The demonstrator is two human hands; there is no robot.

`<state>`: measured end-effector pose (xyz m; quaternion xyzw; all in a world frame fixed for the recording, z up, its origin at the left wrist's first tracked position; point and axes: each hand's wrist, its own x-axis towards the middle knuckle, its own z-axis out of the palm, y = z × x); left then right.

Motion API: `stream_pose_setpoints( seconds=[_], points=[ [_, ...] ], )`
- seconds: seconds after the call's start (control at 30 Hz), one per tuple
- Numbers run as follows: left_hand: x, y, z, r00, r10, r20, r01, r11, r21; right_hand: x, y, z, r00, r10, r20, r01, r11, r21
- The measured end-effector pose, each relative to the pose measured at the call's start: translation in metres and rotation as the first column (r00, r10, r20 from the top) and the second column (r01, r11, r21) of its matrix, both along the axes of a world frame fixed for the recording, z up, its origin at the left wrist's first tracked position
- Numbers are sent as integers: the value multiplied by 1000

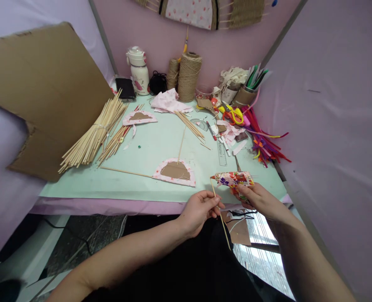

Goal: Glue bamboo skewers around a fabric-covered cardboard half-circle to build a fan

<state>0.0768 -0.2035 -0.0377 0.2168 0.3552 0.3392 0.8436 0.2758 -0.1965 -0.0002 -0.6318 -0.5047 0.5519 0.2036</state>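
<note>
My left hand [203,210] pinches a thin wooden stick [225,230], held upright and slightly tilted at the table's front edge. In my right hand [251,196] is a glue gun [234,179] covered in colourful patterned wrap. Its nozzle points left and is at the stick's upper end; I cannot tell whether they touch. To the left lies a half-round cardboard piece [175,171] edged with pink-white spotted fabric. One stick [126,171] runs left from it, and another stick [182,144] reaches away from its top.
A tied bundle of sticks [93,140] lies left beside a big cardboard sheet [47,88]. A second half-round piece [140,117] lies farther back. Twine spools [189,77] and a white bottle [139,75] line the wall. Scissors [233,114] and pipe cleaners [264,144] lie right.
</note>
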Motion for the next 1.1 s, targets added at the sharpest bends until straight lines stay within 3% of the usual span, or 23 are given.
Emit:
stream_pose_setpoints(
  seconds=[1.1],
  points=[
    [1,-1,-1,1000,-1,-20,2,1000,17,-4,0,6,1000,-11,16,11,1000,9]
  ],
)
